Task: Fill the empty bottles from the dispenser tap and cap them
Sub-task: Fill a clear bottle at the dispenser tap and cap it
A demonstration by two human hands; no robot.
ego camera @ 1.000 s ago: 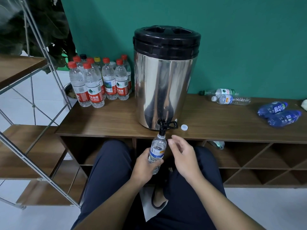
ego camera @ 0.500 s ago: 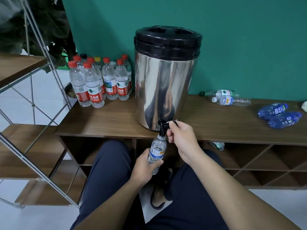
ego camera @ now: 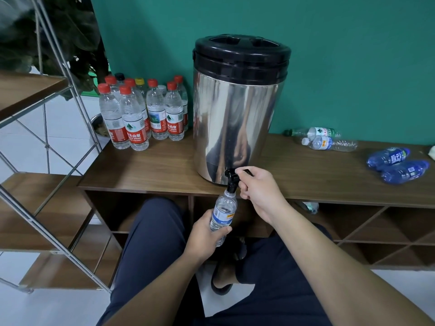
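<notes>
A steel dispenser [ego camera: 235, 118] with a black lid stands on the wooden cabinet top [ego camera: 150, 170]. Its black tap [ego camera: 231, 181] juts over the front edge. My left hand [ego camera: 204, 238] grips a small clear bottle [ego camera: 222, 211] with a blue label, its open neck right under the tap spout. My right hand [ego camera: 257, 189] curls around the tap's black lever. The white cap seen earlier on the cabinet top is hidden behind my right hand.
Several capped red-label bottles [ego camera: 141, 114] stand at the back left. Two clear bottles [ego camera: 324, 140] and two blue bottles [ego camera: 397, 165] lie on the right of the cabinet top. A metal-framed shelf [ego camera: 47, 161] stands at the left. My legs sit below the cabinet's front edge.
My right hand rose from beside the bottle to the tap lever and closed around it. The bottle and my left hand stayed under the spout.
</notes>
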